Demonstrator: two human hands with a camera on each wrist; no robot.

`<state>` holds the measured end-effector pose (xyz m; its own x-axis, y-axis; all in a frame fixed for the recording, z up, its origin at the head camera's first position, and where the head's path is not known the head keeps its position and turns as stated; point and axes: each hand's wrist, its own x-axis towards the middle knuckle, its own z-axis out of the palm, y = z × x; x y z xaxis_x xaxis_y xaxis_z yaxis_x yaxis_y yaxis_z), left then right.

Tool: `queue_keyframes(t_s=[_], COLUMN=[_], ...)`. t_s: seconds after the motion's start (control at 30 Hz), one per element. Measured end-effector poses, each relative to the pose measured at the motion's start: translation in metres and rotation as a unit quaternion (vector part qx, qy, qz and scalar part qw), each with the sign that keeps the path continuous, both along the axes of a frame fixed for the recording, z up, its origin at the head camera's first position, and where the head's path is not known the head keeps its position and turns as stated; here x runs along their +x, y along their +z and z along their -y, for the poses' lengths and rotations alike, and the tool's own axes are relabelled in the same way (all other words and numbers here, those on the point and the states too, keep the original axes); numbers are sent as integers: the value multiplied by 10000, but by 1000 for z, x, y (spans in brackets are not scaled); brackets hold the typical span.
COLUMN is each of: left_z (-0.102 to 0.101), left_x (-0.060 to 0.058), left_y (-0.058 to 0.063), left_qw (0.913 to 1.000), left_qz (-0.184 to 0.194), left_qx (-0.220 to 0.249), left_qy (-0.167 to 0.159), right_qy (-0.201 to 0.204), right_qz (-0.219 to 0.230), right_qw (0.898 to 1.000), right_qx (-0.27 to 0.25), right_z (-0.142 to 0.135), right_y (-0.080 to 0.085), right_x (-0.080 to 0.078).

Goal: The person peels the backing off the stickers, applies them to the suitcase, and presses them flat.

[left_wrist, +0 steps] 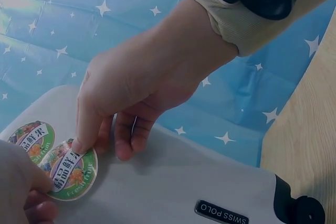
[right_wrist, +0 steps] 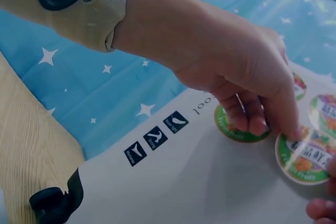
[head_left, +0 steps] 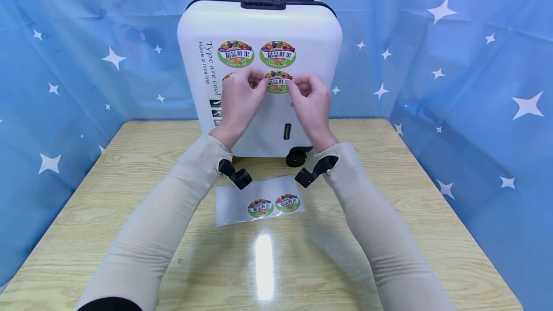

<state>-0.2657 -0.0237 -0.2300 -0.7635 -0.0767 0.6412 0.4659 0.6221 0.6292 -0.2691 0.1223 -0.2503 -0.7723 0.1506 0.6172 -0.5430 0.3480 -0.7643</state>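
A white suitcase (head_left: pixel 268 124) stands on the table with round "Fresh fruit" stickers on its front. Between my hands is one such sticker (head_left: pixel 278 86), close against the suitcase below the top right sticker (head_left: pixel 278 54). My left hand (head_left: pixel 242 94) pinches its left edge with thumb and fingertips. On the opposite edge, my right hand (head_left: pixel 312 102) pinches it too, as the left wrist view shows with the right thumb (left_wrist: pixel 84 142) on the sticker's face. Another sticker (right_wrist: pixel 239 129) lies behind the left fingers, partly hidden. The top left sticker (head_left: pixel 235 54) is in full sight.
A backing sheet (head_left: pixel 233 205) with two stickers lies on the wooden table (head_left: pixel 194 272) in front of the suitcase. The suitcase's black wheel (head_left: pixel 295 159) touches down near the right forearm. A blue star-patterned curtain (head_left: pixel 129 61) hangs behind and at both sides.
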Motion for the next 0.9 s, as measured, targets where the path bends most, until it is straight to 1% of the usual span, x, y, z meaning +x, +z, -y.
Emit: queue_keyframes(t_s=[0.1,0.33,0.6,0.77,0.9], left_z=[-1,-2,-2,-2,1], left_x=[0,0,0,0,-1], left_y=[1,4,4,3,1], left_qw=[9999,9995,9978,9975,9976], left_qz=[65,52,61,60,74], left_qx=[-69,-241,-562,-562,-513], left_qy=[50,195,347,426,459], right_qy=[-31,-119,-404,-646,-762], right_qz=[-40,-89,-52,8,170], right_qw=[10000,9998,9984,9963,9951], right_qx=[71,157,393,563,609], right_z=[0,1,5,5,4], right_y=[1,2,4,5,4], right_x=[-1,-3,-3,-3,-2])
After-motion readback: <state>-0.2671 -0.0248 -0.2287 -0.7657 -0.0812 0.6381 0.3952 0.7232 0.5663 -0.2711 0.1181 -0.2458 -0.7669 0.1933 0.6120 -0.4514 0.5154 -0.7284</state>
